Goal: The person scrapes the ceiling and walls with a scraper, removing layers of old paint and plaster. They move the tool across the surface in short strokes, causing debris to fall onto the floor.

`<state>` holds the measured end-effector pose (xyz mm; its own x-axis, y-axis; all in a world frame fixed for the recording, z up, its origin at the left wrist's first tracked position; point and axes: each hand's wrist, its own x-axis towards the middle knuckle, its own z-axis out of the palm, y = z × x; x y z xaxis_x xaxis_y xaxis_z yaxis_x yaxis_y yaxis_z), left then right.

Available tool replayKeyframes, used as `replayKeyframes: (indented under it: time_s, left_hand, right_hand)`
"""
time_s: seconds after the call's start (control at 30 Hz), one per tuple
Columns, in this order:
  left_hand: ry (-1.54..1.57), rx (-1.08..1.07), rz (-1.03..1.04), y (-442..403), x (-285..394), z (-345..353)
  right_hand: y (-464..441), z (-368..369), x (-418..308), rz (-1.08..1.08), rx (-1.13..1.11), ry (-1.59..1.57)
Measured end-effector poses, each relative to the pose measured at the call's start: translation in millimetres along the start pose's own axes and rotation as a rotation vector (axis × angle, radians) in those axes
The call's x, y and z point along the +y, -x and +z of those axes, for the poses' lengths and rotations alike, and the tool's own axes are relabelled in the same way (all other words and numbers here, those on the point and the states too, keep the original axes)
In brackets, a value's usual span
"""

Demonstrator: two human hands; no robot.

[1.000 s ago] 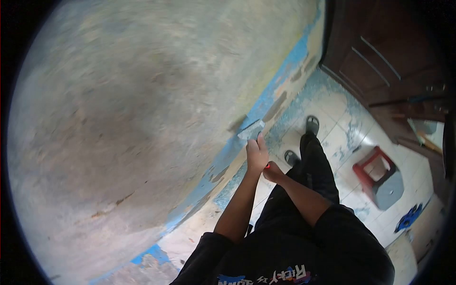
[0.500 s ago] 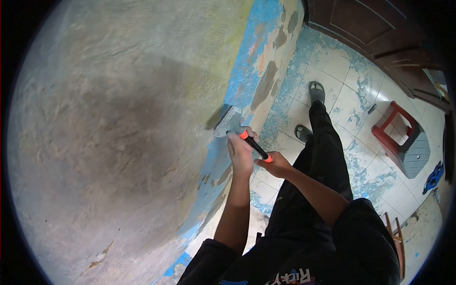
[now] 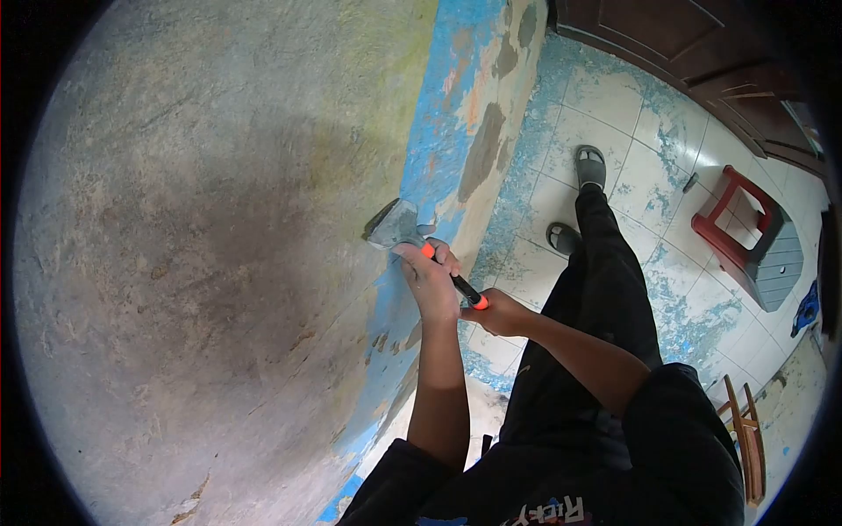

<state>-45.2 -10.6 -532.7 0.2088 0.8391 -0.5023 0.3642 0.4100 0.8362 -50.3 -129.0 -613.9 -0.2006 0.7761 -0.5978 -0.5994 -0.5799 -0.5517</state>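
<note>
A scraper (image 3: 395,224) with a wide grey blade and a black and orange handle lies against the wall (image 3: 219,245), its blade at the border of the grey-yellow plaster and the blue paint strip (image 3: 447,114). My left hand (image 3: 430,279) is closed around the front of the handle, just behind the blade. Around the handle's rear end, by the orange tip, my right hand (image 3: 496,314) is closed. Part of the handle is hidden by the fingers.
A red and grey plastic stool (image 3: 772,254) lies on the tiled floor (image 3: 605,92) at the right. Brown wooden doors (image 3: 667,35) stand at the upper right. Two sandalled feet (image 3: 591,167) are below me. A wooden frame (image 3: 748,438) is at the lower right.
The view has shifted and turned, so more floor shows. Both hands and the scraper have moved left in view, the blade now further onto the plaster; both hands still grip the handle.
</note>
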Motion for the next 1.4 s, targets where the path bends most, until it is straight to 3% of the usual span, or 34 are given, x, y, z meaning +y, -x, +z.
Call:
replayKeyframes:
  time_s: [0.37, 0.67, 1.4]
  left_hand:
    - [-0.116, -0.004, 0.004, 0, 10, 10]
    - [0.002, -0.025, -0.124, 4, 26, 20]
    - [0.039, 0.026, -0.161, 2, 18, 27]
  right_hand:
    - [-1, 0, -6, 0.032, -0.099, -0.052]
    - [15, -4, -21, 0.101, -0.138, -0.057]
    - [20, -22, -22, 0.152, -0.139, 0.014]
